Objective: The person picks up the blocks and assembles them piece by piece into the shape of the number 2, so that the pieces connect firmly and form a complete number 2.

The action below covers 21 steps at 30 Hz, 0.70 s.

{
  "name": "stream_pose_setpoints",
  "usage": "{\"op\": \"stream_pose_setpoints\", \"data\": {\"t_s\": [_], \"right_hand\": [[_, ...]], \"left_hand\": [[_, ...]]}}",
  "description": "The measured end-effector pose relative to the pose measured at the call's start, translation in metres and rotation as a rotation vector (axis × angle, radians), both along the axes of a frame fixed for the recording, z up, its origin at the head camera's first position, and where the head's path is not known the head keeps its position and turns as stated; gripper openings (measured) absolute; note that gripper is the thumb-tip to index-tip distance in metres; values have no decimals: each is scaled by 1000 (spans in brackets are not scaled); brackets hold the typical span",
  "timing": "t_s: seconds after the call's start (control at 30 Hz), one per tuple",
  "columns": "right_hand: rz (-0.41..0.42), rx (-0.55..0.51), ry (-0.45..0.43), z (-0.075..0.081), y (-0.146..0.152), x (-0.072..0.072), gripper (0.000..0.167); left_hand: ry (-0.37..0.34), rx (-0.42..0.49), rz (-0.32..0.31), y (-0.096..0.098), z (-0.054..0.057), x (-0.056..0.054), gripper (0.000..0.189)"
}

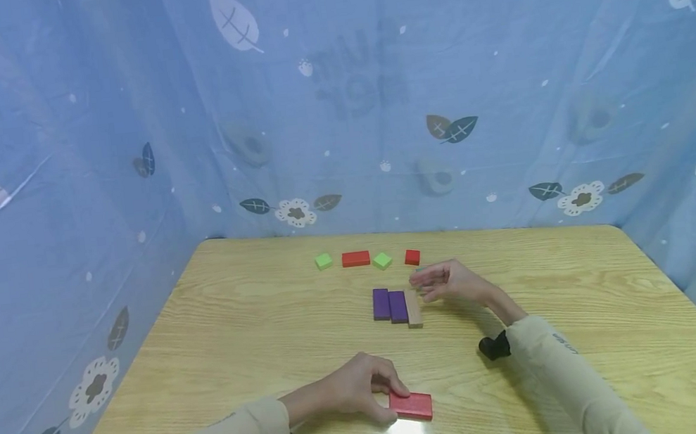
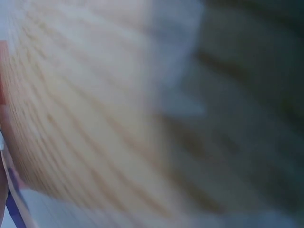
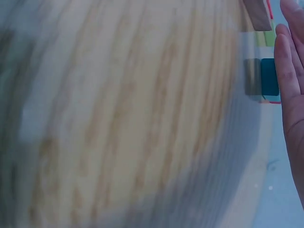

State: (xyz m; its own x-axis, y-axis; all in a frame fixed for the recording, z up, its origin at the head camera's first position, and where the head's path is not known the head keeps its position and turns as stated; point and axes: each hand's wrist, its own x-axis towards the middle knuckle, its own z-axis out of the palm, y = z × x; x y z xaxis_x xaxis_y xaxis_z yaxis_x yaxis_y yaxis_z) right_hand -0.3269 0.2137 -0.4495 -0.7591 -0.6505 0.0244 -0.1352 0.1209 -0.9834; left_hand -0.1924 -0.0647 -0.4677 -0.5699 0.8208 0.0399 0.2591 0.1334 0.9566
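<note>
At the near side of the table, my left hand (image 1: 362, 389) pinches the left end of a red block (image 1: 412, 406) between thumb and fingers. Farther out, my right hand (image 1: 450, 282) reaches leftward with its fingers extended. A teal block (image 3: 270, 77) is right by those fingers in the right wrist view; the head view shows only a sliver of it behind the hand. Whether the fingers touch it, I cannot tell. Just left of this hand, two purple blocks (image 1: 381, 305) and a plain wood block (image 1: 413, 309) lie side by side. The left wrist view is mostly blurred table.
Along the far side of the wooden table (image 1: 239, 327) runs a row of blocks: a green block (image 1: 324, 261), a long red block (image 1: 355, 258), another green block (image 1: 382, 261) and a small red block (image 1: 412, 257). Blue patterned curtains (image 1: 342, 104) hang behind and beside the table.
</note>
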Motion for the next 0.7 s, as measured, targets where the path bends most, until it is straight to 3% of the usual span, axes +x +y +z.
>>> {"op": "stream_pose_setpoints", "data": {"t_s": [0.17,0.7], "right_hand": [[33,48,-19,-1,-1,-2,48],[99,144,75,-3,-5,-10,48]], "left_hand": [[-21,1,-2,0,0,0,29],[-26,14,2,0,0,0,29]]}}
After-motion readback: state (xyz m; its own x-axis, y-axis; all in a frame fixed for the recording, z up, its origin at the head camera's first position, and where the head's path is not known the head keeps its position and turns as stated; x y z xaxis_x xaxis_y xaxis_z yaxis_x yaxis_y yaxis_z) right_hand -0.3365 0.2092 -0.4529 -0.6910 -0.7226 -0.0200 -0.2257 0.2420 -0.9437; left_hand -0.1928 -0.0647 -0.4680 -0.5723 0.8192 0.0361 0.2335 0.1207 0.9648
